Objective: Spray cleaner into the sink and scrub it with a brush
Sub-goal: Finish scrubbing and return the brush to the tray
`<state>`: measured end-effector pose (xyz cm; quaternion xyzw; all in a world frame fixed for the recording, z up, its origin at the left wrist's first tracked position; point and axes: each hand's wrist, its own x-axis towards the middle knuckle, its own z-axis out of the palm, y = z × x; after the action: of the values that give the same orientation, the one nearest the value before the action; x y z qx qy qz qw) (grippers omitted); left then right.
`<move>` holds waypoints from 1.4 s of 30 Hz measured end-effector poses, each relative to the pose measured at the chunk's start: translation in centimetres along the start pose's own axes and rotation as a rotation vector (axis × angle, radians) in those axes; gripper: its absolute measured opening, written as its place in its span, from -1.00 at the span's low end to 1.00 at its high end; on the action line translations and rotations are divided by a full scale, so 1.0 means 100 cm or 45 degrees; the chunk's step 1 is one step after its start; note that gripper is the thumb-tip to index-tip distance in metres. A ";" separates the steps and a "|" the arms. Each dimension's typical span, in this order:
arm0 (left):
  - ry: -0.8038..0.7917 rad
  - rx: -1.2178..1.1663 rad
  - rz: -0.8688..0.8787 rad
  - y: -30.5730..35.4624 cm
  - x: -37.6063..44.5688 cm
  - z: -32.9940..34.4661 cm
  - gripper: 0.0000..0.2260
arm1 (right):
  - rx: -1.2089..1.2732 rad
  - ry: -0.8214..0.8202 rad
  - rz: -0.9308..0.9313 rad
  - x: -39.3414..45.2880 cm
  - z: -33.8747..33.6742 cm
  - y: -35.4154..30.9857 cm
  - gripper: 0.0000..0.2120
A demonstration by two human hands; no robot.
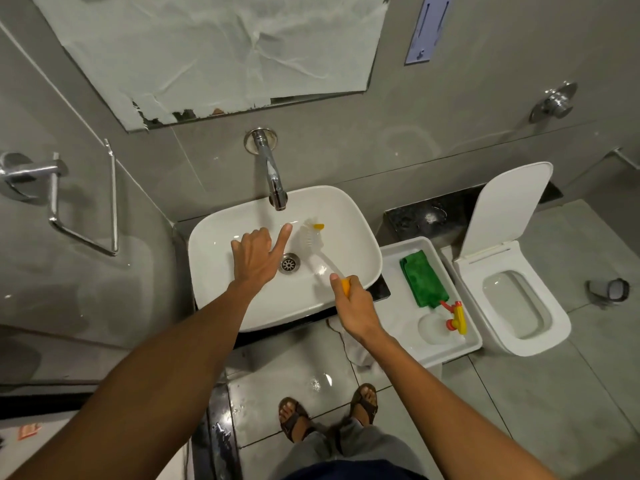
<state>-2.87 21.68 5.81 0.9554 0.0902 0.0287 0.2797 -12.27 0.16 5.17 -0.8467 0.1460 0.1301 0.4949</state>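
The white sink (242, 306) is seen from above, a rounded rectangular basin set on a dark worktop (381, 292) whose edge shows just beyond the basin's near right rim; a grey wall closes it off on the left and at the far side, where a chrome tap (273, 181) reaches over the far rim. Open room is left inside the basin on its near and left parts, around the metal drain (289, 263) at the middle. The left hand (254, 256) is held over the basin just left of the drain, its grip released, fingers spread and the forefinger pointing far-right. The right hand (356, 306) is at the near right rim, its grip clenched on the orange handle of the brush (323, 261), whose white shaft slants far-left across the basin to a white bristle head lying against the far inner wall below the tap. Right of the sink a white tray (391, 258) holds a green cloth (422, 278) and a clear spray bottle (436, 327) with a yellow and red trigger. Further right a white toilet (512, 306) stands with its lid raised. The grey tiled floor (519, 393) looks wet near the person's sandalled feet.
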 end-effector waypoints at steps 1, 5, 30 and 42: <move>0.003 -0.020 0.012 0.004 -0.003 0.004 -0.42 | 0.003 0.026 -0.004 0.001 -0.006 0.005 -0.57; 0.010 -0.099 0.077 0.028 -0.008 0.028 -0.47 | -0.033 0.161 -0.065 0.001 -0.032 0.036 -0.59; -0.186 0.112 0.444 0.144 -0.010 0.213 -0.27 | -0.138 0.096 0.482 0.097 -0.072 0.224 -0.65; -0.163 0.010 0.408 0.140 -0.007 0.224 -0.32 | -0.126 0.114 0.459 0.161 -0.048 0.268 -0.66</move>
<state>0.98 -1.90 -5.53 0.9586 -0.0811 0.0114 0.2728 -7.14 -18.48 -19.84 -0.8351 0.3106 0.1857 0.4142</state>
